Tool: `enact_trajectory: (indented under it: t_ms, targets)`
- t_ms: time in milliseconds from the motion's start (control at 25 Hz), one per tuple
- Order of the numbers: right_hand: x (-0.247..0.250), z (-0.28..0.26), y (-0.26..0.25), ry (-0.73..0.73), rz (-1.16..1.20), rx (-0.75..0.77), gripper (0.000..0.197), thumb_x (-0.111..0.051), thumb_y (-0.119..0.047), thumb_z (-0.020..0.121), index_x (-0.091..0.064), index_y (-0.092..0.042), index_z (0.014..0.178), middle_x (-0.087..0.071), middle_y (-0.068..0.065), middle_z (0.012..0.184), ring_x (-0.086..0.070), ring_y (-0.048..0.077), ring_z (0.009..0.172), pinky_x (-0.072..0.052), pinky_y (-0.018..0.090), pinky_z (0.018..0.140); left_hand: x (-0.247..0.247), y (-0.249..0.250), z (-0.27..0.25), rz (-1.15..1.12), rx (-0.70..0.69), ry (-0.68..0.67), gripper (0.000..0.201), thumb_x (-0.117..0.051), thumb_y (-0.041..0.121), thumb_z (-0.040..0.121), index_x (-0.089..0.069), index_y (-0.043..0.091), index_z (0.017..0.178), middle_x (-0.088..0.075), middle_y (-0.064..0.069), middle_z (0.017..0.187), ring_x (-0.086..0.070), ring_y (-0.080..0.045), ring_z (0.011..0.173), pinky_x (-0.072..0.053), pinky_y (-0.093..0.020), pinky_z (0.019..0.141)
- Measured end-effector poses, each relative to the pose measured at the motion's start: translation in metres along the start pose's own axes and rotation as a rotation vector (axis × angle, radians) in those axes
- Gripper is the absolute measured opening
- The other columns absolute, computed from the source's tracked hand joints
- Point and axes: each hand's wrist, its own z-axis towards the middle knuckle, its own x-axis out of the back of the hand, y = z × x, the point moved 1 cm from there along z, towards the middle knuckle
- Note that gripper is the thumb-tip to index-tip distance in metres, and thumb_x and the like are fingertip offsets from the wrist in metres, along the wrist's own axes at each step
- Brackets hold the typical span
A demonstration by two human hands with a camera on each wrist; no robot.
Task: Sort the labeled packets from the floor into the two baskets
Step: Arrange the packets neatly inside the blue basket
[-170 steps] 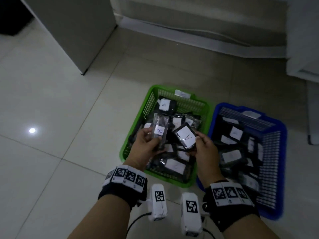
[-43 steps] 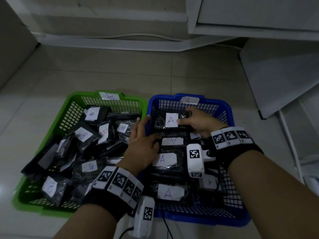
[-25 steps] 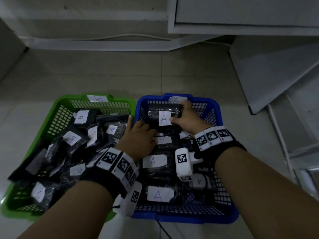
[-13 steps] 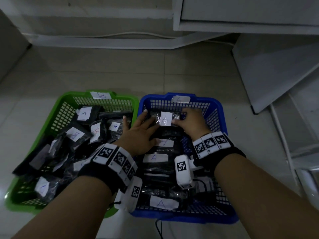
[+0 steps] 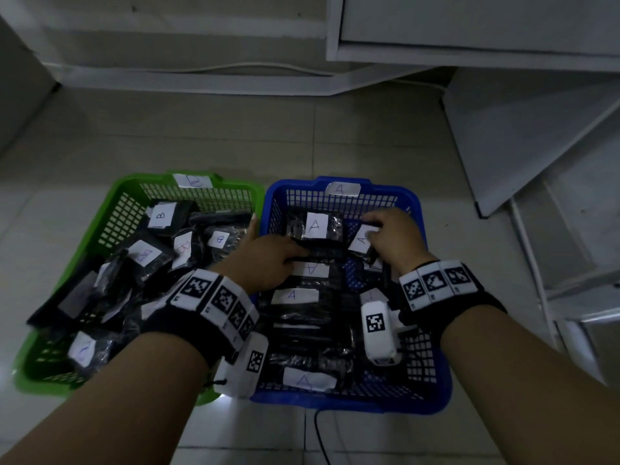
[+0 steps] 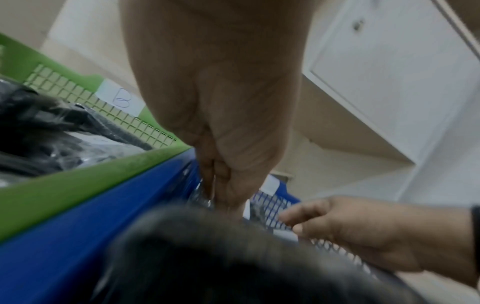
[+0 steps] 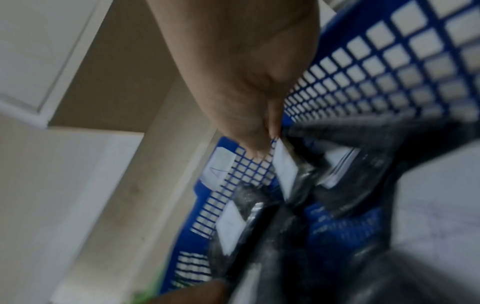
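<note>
Two baskets stand side by side on the tiled floor. The green basket (image 5: 231, 183), tagged B, holds several black packets with B labels (image 5: 161, 214). The blue basket (image 5: 352, 406), tagged A, holds a row of A-labelled packets (image 5: 292, 295). My left hand (image 5: 295, 255) reaches across into the blue basket and pinches the near edge of the far A packet (image 5: 315, 226); the left wrist view shows its fingertips (image 6: 215, 193) closed on shiny plastic. Just to the right, my right hand (image 5: 372, 229) curls over a tilted A packet (image 5: 360, 241), pinching it by its label (image 7: 283, 164).
A white cabinet (image 5: 469, 25) overhangs the far right. A white board (image 5: 520, 146) leans on the right, close to the blue basket. A dark cable (image 5: 322, 437) trails on the floor in front of the baskets. Bare tiles lie beyond both baskets.
Both hands were on one A packet at the far end of the blue basket. That packet now lies there, and my right hand has shifted right onto a second A packet.
</note>
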Motion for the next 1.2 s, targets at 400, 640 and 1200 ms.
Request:
enact_trajectory:
  t_ms: [400, 640, 1200]
  targets:
    - [0.002, -0.006, -0.014, -0.261, -0.455, 0.053, 0.022, -0.069, -0.034, 0.081, -0.067, -0.023, 0.100, -0.049, 0.007, 0.121, -0.037, 0.031, 0.122, -0.037, 0.037, 0.099, -0.004, 0.005, 0.000, 0.212, 0.057, -0.025, 0.049, -0.039, 0.051, 0.094, -0.037, 0.039, 0.141, -0.040, 0.012, 0.144, -0.023, -0.015, 0.141, 0.019, -0.065, 0.105]
    - [-0.030, -0.001, -0.028, -0.306, -0.091, 0.208, 0.063, -0.072, -0.011, 0.079, -0.047, -0.020, 0.136, -0.043, 0.008, 0.131, -0.044, 0.022, 0.122, -0.032, 0.019, 0.093, -0.004, 0.003, 0.000, 0.146, 0.070, -0.059, 0.050, -0.049, 0.051, 0.089, -0.041, 0.037, 0.137, -0.042, 0.012, 0.141, -0.018, -0.016, 0.140, 0.017, -0.067, 0.105]
    - [-0.014, -0.028, -0.034, -0.326, 0.592, -0.072, 0.031, -0.069, -0.020, 0.084, -0.056, -0.017, 0.112, -0.064, 0.006, 0.100, -0.062, 0.023, 0.076, -0.049, 0.030, 0.050, 0.005, -0.006, 0.005, -0.528, 0.058, 0.390, 0.036, -0.066, 0.026, 0.086, -0.052, 0.028, 0.118, -0.056, 0.003, 0.122, -0.052, -0.013, 0.112, -0.035, -0.024, 0.095]
